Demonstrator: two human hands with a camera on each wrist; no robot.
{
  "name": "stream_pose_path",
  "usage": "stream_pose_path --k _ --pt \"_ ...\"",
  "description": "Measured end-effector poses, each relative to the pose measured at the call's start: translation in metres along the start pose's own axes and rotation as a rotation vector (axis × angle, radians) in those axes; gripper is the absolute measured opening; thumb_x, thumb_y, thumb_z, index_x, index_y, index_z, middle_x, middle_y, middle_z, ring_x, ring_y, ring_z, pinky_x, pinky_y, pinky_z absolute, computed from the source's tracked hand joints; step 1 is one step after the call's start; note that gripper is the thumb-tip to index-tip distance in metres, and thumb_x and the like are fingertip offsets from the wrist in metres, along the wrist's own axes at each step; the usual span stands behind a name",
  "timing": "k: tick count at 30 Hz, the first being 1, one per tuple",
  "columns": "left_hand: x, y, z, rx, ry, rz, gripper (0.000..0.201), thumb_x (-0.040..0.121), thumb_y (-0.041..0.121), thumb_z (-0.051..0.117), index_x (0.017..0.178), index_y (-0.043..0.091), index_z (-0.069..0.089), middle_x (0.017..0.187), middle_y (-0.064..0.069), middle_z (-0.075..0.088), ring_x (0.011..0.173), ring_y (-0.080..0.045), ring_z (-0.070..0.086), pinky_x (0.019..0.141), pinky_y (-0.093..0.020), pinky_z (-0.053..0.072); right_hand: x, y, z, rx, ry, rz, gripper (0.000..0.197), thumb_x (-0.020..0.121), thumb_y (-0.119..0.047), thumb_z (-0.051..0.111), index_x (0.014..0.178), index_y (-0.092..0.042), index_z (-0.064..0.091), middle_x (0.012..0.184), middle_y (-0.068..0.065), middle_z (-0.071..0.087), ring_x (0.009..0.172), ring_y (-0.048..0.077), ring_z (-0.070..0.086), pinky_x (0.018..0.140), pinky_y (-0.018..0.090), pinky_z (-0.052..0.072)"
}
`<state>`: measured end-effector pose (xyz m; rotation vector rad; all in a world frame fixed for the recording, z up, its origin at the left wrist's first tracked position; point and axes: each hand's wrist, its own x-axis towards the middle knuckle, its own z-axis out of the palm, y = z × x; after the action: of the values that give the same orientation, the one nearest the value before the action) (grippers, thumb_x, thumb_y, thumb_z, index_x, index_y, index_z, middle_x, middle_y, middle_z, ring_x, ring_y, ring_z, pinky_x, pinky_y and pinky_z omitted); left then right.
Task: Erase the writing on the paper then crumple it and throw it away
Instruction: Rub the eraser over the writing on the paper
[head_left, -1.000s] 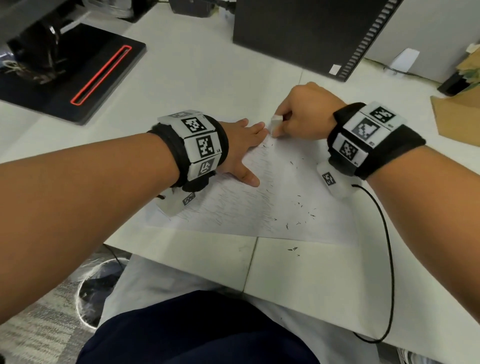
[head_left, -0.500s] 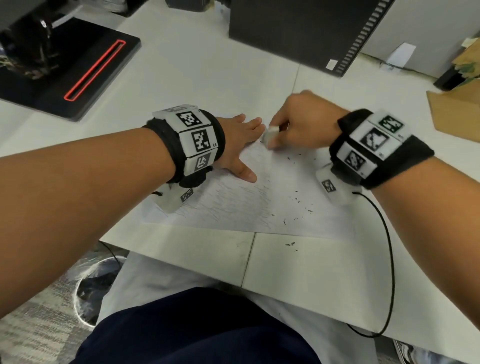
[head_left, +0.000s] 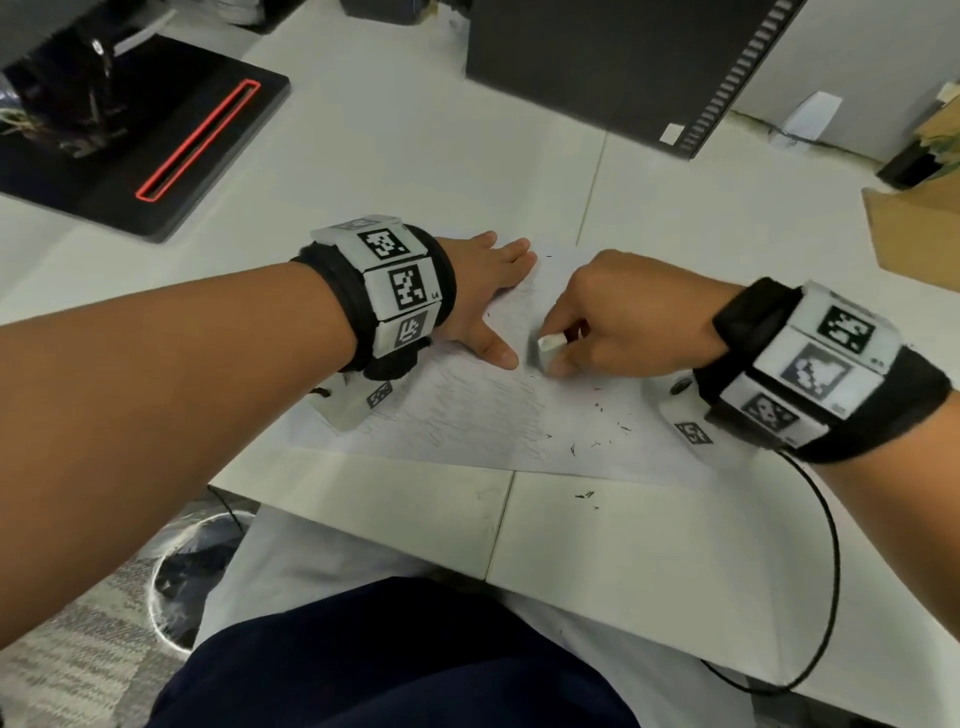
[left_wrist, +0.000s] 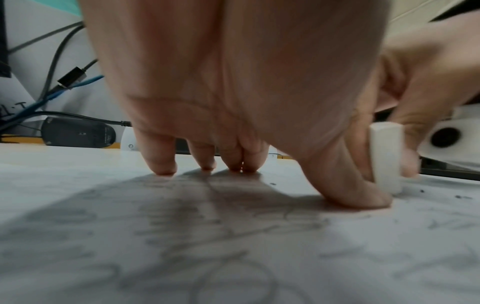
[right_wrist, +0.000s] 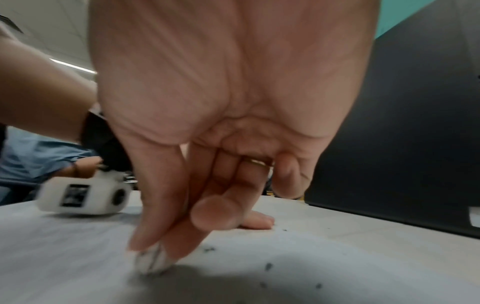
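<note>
While the paper (head_left: 483, 415) lies flat on the white desk (head_left: 415, 156) near its front edge, the left hand (head_left: 483, 291) presses on its 11 o'clock part, fingers straight and spread, fingertips (left_wrist: 161, 164) and thumb down on the sheet. Right hand (head_left: 623, 317) pinches a white eraser (head_left: 545, 351) between thumb and fingers; eraser's lower end touches the paper just at 3 o'clock of the left thumb. Faint pencil writing covers the sheet under the left hand. Dark eraser crumbs (head_left: 597, 431) lie scattered toward 4 o'clock, some past the paper's front edge. A bin (head_left: 192, 571) stands on the floor at 7 o'clock, below the desk.
</note>
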<state>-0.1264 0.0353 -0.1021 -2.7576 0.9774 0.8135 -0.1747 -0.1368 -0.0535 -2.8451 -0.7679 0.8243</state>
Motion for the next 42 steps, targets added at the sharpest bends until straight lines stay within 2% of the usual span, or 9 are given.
stream_pose_path --k 5,9,12,18,21,27,31,37,42 --pt "-0.002 0.001 -0.002 0.008 -0.009 0.002 0.115 0.079 0.073 0.053 0.154 0.017 -0.013 0.162 0.004 -0.016 0.15 -0.024 -0.008 0.12 -0.042 0.008 0.04 0.034 -0.021 -0.01 0.232 0.148 0.025 0.088 -0.041 0.074 0.087 -0.016 0.079 0.075 0.001 0.073 0.076 0.02 0.066 0.071 0.033 0.055" --pt "-0.002 0.0 -0.002 0.002 -0.011 -0.001 0.114 0.079 0.074 0.052 0.154 0.017 -0.013 0.162 0.004 -0.016 0.15 -0.023 -0.009 0.12 -0.042 0.008 0.055 0.038 -0.026 -0.003 0.327 0.219 0.023 0.089 -0.035 0.073 0.083 -0.013 0.078 0.074 0.007 0.071 0.073 0.025 0.065 0.063 0.033 0.052" --pt "-0.001 0.0 -0.001 0.011 -0.019 -0.008 0.114 0.078 0.074 0.051 0.154 0.018 -0.011 0.162 0.003 -0.016 0.15 -0.024 -0.008 0.12 -0.044 0.008 0.043 0.024 -0.012 -0.055 0.286 0.146 0.028 0.091 -0.036 0.067 0.087 -0.01 0.078 0.078 0.013 0.074 0.076 0.031 0.069 0.071 0.044 0.06" --pt "0.002 0.0 0.0 0.013 0.002 0.007 0.116 0.077 0.074 0.054 0.154 0.017 -0.012 0.162 0.003 -0.016 0.15 -0.023 -0.007 0.121 -0.045 0.01 -0.008 -0.007 0.016 -0.054 0.114 -0.003 0.02 0.097 -0.036 0.064 0.106 -0.026 0.079 0.088 -0.005 0.077 0.08 0.018 0.068 0.078 0.041 0.057" --pt "0.002 0.0 0.001 0.005 0.003 0.01 0.117 0.076 0.074 0.055 0.154 0.018 -0.012 0.162 0.004 -0.015 0.15 -0.023 -0.007 0.121 -0.046 0.011 -0.005 -0.005 0.01 -0.036 0.062 0.002 0.024 0.094 -0.04 0.064 0.099 -0.023 0.08 0.081 -0.004 0.076 0.076 0.018 0.068 0.076 0.041 0.058" --pt "0.003 0.0 0.0 -0.013 0.002 0.0 0.116 0.077 0.074 0.053 0.155 0.018 -0.012 0.162 0.003 -0.014 0.15 -0.025 -0.006 0.12 -0.045 0.008 0.024 0.011 -0.009 0.044 0.242 0.154 0.021 0.088 -0.04 0.072 0.078 -0.022 0.077 0.075 0.004 0.075 0.074 0.024 0.069 0.074 0.045 0.061" --pt "0.002 -0.002 0.001 -0.003 0.009 -0.011 0.117 0.076 0.075 0.052 0.154 0.017 -0.012 0.162 0.003 -0.015 0.15 -0.025 -0.006 0.121 -0.045 0.01 0.008 0.0 0.011 -0.038 0.207 0.105 0.028 0.092 -0.04 0.067 0.09 -0.014 0.078 0.082 0.007 0.076 0.077 0.025 0.069 0.075 0.043 0.059" --pt "0.004 -0.002 0.0 0.002 -0.001 -0.008 0.117 0.076 0.075 0.053 0.154 0.017 -0.014 0.162 0.003 -0.016 0.15 -0.025 -0.007 0.121 -0.046 0.009 -0.028 -0.015 0.028 -0.014 0.104 -0.009 0.023 0.097 -0.037 0.064 0.115 -0.031 0.077 0.096 -0.008 0.077 0.083 0.016 0.066 0.077 0.033 0.055" --pt "0.001 -0.001 0.001 -0.015 0.008 -0.013 0.116 0.077 0.073 0.054 0.154 0.017 -0.012 0.162 0.004 -0.015 0.15 -0.024 -0.007 0.121 -0.046 0.01 0.001 0.002 0.006 0.039 0.178 0.09 0.021 0.091 -0.041 0.07 0.094 -0.023 0.08 0.084 -0.003 0.077 0.079 0.017 0.069 0.078 0.038 0.058"
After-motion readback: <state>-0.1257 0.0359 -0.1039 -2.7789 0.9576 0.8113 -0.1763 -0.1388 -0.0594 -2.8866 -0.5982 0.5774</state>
